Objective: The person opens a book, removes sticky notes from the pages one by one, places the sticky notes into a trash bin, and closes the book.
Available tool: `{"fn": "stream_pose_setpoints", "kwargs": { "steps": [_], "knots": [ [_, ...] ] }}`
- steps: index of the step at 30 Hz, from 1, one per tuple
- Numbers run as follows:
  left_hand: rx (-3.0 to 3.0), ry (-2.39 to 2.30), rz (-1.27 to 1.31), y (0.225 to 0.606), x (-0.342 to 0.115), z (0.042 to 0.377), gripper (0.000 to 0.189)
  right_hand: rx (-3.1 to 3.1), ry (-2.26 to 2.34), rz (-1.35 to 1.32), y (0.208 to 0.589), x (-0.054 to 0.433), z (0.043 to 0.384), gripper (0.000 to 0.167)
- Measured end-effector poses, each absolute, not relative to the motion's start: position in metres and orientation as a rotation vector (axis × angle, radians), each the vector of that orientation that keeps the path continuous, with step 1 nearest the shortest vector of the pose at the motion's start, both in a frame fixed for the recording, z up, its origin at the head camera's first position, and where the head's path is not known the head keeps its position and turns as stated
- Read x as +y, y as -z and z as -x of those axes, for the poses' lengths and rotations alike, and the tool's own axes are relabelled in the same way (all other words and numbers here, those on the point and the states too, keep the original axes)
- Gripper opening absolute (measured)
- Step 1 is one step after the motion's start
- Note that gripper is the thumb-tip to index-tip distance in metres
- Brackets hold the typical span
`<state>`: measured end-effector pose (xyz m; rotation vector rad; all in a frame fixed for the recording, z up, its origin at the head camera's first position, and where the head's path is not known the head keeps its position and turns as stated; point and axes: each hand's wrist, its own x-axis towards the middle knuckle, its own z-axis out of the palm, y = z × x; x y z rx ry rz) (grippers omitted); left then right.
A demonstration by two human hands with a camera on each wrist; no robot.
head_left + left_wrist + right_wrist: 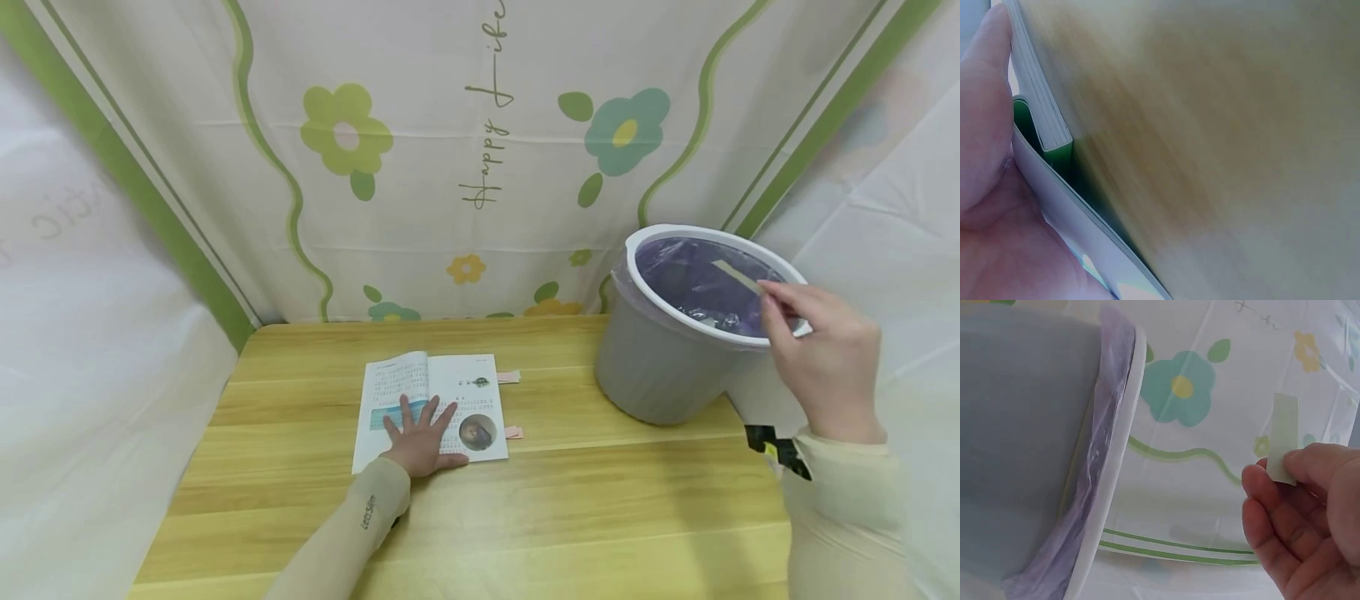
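An open book [480,383] lies on the wooden table, with printed text and a round picture on its right page. My left hand [420,442] rests flat across its lower middle, fingers spread. In the left wrist view the edge of the book [1054,125] shows beside the palm. My right hand [828,350] pinches a pale yellow-green paper strip [737,277] between thumb and fingers, above the rim of a grey bin [652,367]. The right wrist view shows the strip [1284,431] upright at the fingertips, apart from the bin.
Pink and pale sticky tabs [513,432] stick out from the book's right edge. The bin has a white rim and a purple liner [675,271], with crumpled clear plastic inside. Flower-printed curtains [480,167] hang behind the table [570,517] and at both sides.
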<state>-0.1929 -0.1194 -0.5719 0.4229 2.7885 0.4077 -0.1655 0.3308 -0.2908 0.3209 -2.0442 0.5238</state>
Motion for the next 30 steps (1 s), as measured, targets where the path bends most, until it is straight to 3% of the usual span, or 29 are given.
{"fn": "stream_pose_setpoints", "kwargs": {
  "steps": [14,22,30],
  "knots": [
    [2.806,-0.426,-0.412,0.584,-0.121,0.196,0.106,-2.394,-0.299,-0.282,0.291,0.360,0.209,0.019],
    [2.798,-0.423,-0.401,0.586,-0.121,0.195,0.105,-2.675,-0.331,-0.157,0.292,0.373,0.230,0.030],
    [2.795,-0.416,-0.403,0.584,-0.121,0.196,0.104,-2.787,-0.270,-0.235,0.299,0.380,0.253,0.029]
  ]
}}
